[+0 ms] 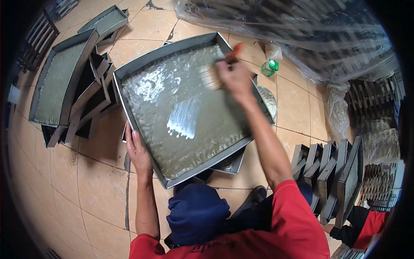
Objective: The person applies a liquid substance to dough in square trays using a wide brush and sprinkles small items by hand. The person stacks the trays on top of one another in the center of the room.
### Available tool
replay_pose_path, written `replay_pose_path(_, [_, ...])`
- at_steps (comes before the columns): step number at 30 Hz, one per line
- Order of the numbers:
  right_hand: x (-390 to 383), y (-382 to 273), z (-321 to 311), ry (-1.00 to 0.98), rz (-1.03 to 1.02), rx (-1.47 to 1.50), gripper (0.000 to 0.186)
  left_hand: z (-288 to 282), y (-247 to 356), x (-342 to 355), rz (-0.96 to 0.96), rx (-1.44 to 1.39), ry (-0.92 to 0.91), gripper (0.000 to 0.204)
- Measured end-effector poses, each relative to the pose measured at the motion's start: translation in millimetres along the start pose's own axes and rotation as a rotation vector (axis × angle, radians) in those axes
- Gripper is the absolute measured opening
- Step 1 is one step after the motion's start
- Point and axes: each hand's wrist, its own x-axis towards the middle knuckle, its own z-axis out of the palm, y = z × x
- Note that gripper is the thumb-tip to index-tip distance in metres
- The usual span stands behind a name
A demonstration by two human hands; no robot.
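A large metal tray [181,159] with raised walls holds a grey-green, wet-looking layer, with glossy highlights and a white streaked patch near its middle. My left hand [138,151] grips the tray's left wall near the lower left corner. My right hand [235,82] holds a brush [210,75] with a reddish handle and pale bristles, over the tray's upper right part. Other metal trays lie beneath this one, partly hidden. A dark blue cloth cap [198,209] shows below the tray, between my red-sleeved arms.
Stacked trays [64,77] lie at the left, upright trays [323,177] at the right. A green carton [269,67] sits on the tiled floor [293,108]. Plastic-covered slatted racks [302,30] fill the back right. A co-worker's red-and-black sleeve [371,226] shows at lower right.
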Motion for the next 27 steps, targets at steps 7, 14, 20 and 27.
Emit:
replay_pose_path(7, [-163.8,-65.9,63.0,-0.318,-0.46,0.238,0.026,6.7,-14.8,-8.6,-0.09,-0.171,-0.035,0.048])
replay_pose_path(14, [-60.8,43.6,-84.0,0.043,-0.142,-0.114,0.015,11.3,13.3,-4.4,-0.103,-0.157,0.0,0.045])
replay_pose_path(20, [-106.2,-40.4,-9.2,-0.899,-0.83,0.208,0.028,2.8,1.8,-4.4,-0.125,-0.212,0.024,0.049])
replay_pose_path(27, [79.8,-96.1,126.3,-0.32,-1.054,-0.011,0.022,7.6,7.0,-2.4,-0.167,-0.157,-0.086,0.05])
